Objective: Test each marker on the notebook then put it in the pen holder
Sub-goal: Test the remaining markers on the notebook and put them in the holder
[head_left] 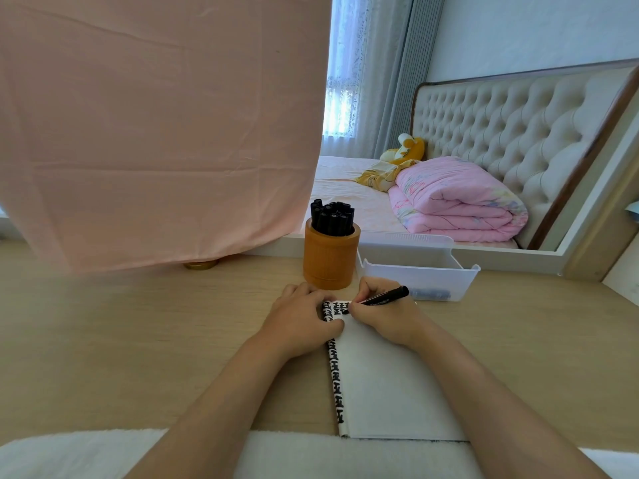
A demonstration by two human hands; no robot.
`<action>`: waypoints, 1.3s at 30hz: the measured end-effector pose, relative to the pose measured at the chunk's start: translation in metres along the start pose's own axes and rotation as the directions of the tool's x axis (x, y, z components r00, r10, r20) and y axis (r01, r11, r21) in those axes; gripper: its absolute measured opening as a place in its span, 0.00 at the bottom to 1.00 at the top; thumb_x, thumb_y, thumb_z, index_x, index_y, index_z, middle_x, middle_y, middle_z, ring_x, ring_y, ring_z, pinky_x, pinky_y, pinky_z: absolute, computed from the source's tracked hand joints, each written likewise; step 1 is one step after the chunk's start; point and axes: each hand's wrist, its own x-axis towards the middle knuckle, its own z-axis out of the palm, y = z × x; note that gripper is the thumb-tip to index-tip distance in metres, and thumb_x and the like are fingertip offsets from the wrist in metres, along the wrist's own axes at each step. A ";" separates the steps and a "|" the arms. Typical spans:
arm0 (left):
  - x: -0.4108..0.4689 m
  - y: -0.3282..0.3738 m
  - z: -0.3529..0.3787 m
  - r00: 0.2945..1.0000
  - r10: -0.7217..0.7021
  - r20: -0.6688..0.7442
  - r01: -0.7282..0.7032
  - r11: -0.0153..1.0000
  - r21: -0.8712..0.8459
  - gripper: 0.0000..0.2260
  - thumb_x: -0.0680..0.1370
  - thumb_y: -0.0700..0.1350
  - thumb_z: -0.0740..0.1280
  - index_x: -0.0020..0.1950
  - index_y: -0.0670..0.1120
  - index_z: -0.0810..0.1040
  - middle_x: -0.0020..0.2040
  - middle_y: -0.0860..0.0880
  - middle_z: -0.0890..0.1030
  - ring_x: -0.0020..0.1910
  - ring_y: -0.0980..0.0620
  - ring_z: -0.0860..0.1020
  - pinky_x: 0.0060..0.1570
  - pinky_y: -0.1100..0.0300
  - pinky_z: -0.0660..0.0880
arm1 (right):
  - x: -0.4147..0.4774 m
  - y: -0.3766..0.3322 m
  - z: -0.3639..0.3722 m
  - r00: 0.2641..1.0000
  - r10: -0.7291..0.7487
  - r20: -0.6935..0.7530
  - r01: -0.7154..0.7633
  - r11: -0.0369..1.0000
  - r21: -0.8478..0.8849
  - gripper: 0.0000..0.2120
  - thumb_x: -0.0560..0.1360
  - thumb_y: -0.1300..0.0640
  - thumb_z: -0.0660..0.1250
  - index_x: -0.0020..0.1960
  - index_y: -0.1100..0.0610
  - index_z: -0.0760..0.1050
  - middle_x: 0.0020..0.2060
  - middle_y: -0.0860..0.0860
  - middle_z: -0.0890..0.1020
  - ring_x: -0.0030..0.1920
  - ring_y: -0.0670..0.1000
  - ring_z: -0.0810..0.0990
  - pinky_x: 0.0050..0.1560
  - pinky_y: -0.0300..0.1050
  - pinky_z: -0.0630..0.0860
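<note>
A pale wooden desk (pixel 138 340) spreads wide to the left of the left hand, bare and open there, while a pink cloth (pixel 155 133) hangs down beyond that hand and ends just above the desk's far side. Beyond the right hand a bed (pixel 349 188) shows, with a folded pink blanket (pixel 456 202) on it. Under both hands lies the notebook (pixel 387 382), open to a white page, its near edge touching a white towel (pixel 294 454) along the desk's near edge. Black marks run down the page's left margin and cluster at the top, between the two hands.

Just beyond the right hand sits a clear plastic bin (pixel 418 271) — something bluish lies inside, too blurred to name. Just beyond the left hand's fingertips stands the brown pen holder (pixel 330 257), upright and crowded with black markers (pixel 332 217); the bin is just beside it.

The left hand (pixel 304 323) lies flat, fingers loosely together, pressing the top-left corner of the notebook. The right hand (pixel 383 314) is curled in a tight writing grip on a black marker (pixel 385 297) — its tip meets the page at the top marks, its tail slanting away to the right. Right of that hand the desk is open.
</note>
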 end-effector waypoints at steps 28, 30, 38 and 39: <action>-0.001 0.000 -0.001 1.000 0.002 -0.001 -0.002 1.000 -0.004 0.26 0.72 0.61 0.65 0.70 0.60 0.70 0.68 0.56 0.69 0.68 0.55 0.61 0.63 0.55 0.64 | 0.001 0.001 -0.002 0.999 0.046 0.012 -0.046 0.999 0.019 0.12 0.71 0.64 0.71 0.33 0.53 0.73 0.29 0.47 0.76 0.30 0.44 0.72 0.31 0.36 0.68; -0.001 0.000 -0.002 1.000 -0.001 0.001 0.001 1.000 -0.001 0.26 0.73 0.61 0.65 0.70 0.61 0.69 0.68 0.57 0.69 0.69 0.55 0.61 0.64 0.55 0.63 | 0.001 0.003 -0.004 0.996 0.091 -0.018 -0.087 0.986 0.145 0.12 0.72 0.63 0.69 0.33 0.53 0.71 0.28 0.51 0.75 0.29 0.48 0.70 0.30 0.41 0.66; -0.002 -0.005 -0.006 1.000 0.024 0.003 -0.023 0.999 -0.046 0.24 0.78 0.64 0.60 0.73 0.60 0.68 0.68 0.57 0.71 0.69 0.55 0.62 0.66 0.54 0.64 | -0.002 0.004 -0.010 0.996 0.073 -0.043 -0.050 0.912 0.406 0.06 0.77 0.62 0.69 0.42 0.60 0.75 0.29 0.58 0.74 0.24 0.51 0.67 0.24 0.39 0.61; -0.001 -0.007 -0.008 1.000 0.029 0.007 -0.028 0.996 -0.089 0.24 0.78 0.63 0.60 0.74 0.60 0.67 0.67 0.58 0.72 0.68 0.56 0.63 0.66 0.55 0.65 | -0.002 0.003 -0.010 0.997 0.058 -0.043 -0.037 0.920 0.391 0.04 0.77 0.61 0.70 0.45 0.60 0.77 0.28 0.58 0.74 0.23 0.50 0.67 0.23 0.38 0.62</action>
